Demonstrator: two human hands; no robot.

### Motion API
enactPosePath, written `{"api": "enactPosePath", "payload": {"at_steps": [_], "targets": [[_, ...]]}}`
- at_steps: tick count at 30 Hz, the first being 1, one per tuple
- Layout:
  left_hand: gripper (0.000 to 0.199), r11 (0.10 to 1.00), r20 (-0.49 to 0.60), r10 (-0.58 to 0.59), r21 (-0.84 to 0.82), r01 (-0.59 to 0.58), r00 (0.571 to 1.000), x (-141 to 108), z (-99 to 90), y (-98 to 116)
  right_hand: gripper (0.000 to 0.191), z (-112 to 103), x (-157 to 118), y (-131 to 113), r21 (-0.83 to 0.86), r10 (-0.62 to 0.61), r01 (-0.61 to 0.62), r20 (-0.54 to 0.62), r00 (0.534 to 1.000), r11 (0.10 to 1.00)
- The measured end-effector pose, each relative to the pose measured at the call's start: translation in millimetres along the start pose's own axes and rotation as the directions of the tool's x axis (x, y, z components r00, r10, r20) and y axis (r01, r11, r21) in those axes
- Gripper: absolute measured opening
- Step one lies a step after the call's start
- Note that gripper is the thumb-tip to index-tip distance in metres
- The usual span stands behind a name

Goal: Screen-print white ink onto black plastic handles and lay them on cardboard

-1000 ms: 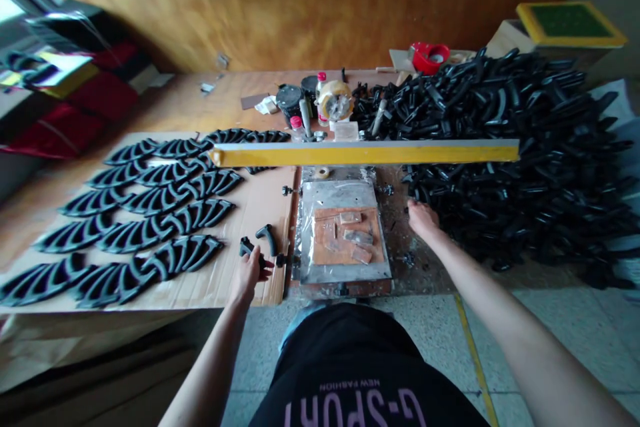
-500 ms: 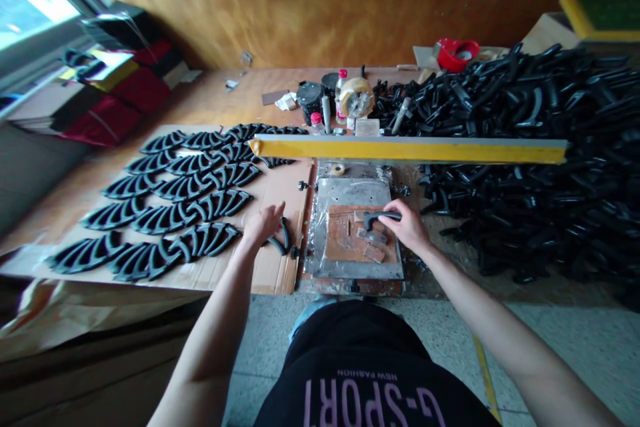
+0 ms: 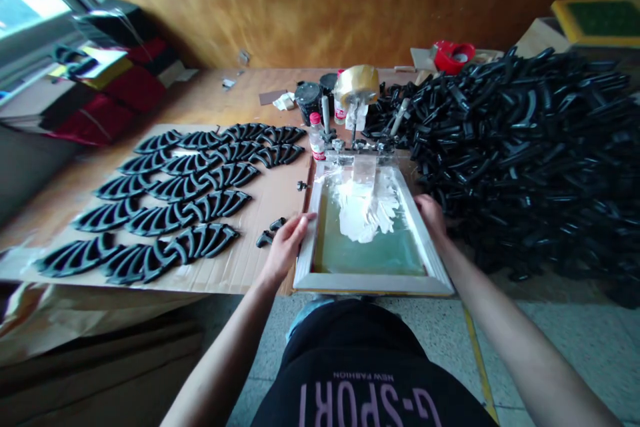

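My left hand grips the left rail of a pale wooden screen-printing frame, and my right hand holds its right rail. The frame lies flat, with a green mesh screen inside it. A smear of white ink covers the mesh's upper middle. Whatever lies beneath the mesh is hidden. Close to my left hand, two small black plastic handles rest on the cardboard sheet. Rows of printed black pieces cover the rest of that sheet.
A big heap of black plastic handles rises right of the frame, almost touching my right hand. Metal hinge clamps, a tape roll and a red-capped bottle stand at the frame's far end.
The frame has swung down from its raised position and now covers the jig. Both hands have moved onto its rails. The handle held in my right hand earlier no longer shows.
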State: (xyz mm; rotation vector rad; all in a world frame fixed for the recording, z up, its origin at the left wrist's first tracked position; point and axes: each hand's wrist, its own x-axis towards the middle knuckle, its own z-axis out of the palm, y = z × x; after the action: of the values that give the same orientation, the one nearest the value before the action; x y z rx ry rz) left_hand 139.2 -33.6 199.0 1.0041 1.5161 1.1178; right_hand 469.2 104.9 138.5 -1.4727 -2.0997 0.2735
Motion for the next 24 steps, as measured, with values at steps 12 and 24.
{"api": "enactPosePath", "payload": {"at_steps": [12, 24], "targets": [[0.072, 0.98, 0.035, -0.17, 0.115, 0.165, 0.985, 18, 8.4, -95, 0.008, 18, 17, -102, -0.008, -0.472, 0.523, 0.416, 0.777, 0.853], [0.073, 0.981, -0.002, -0.182, 0.067, 0.182, 0.983, 13, 10.8, -87, 0.019, 12, -29, -95, -0.002, -0.676, 0.727, 0.364, 0.64, 0.687]]}}
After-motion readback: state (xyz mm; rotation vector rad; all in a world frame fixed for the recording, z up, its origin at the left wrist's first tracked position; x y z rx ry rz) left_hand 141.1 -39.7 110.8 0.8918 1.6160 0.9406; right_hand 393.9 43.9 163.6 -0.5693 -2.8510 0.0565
